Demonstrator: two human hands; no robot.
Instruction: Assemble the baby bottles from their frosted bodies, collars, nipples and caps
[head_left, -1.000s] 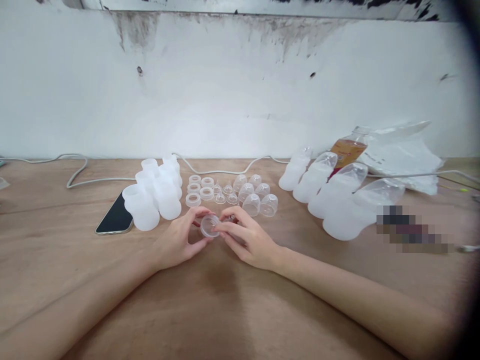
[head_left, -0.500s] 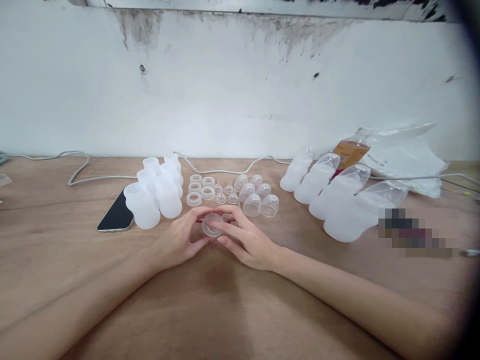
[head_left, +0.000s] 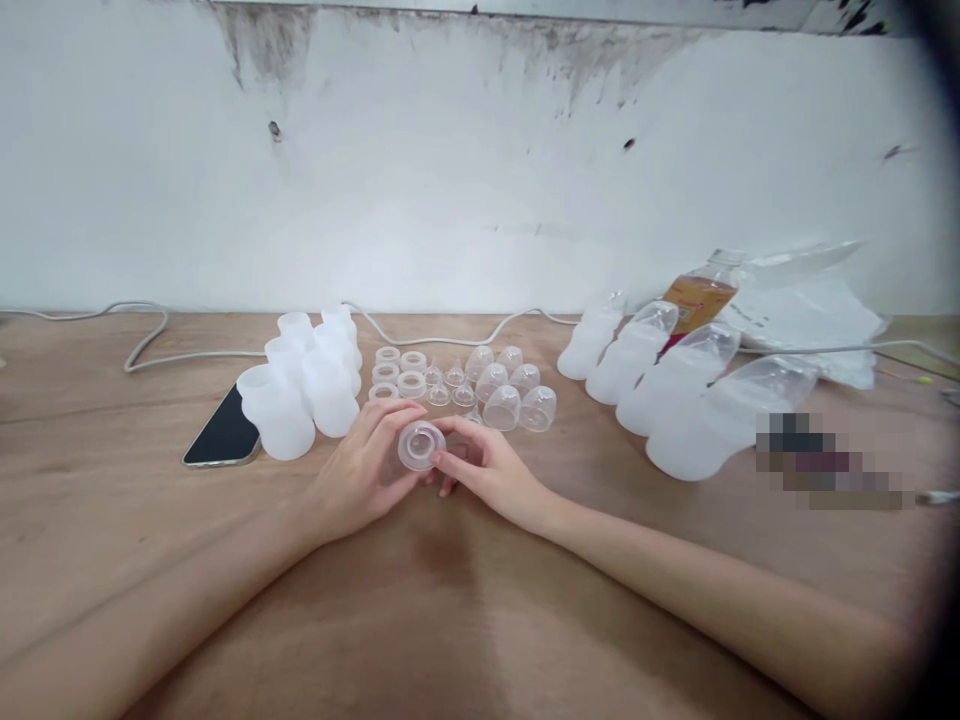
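Between my two hands is a translucent baby-bottle collar ring (head_left: 421, 445), its round face turned up toward me; an inner circle shows in it, but I cannot tell whether a nipple is seated there. My left hand (head_left: 375, 462) curls around its left side, fingers behind and thumb in front. On the other side, my right hand (head_left: 491, 468) pinches its edge with thumb and index finger. Just behind the hands lie more collar rings (head_left: 412, 384), clear nipples (head_left: 439, 394) and dome caps (head_left: 501, 408), in small groups.
White bottle bodies (head_left: 277, 415) stand uncapped at left beside a phone (head_left: 223, 430). At right is a row of bottles with clear caps (head_left: 679, 440). Behind them are a drink bottle (head_left: 697, 300) and a white plastic bag (head_left: 810, 315). A cable (head_left: 480, 340) runs along the wall.
The collar ring has tipped so its round face shows more fully. My right fingers have shifted from across its top to its right edge. The view has moved slightly.
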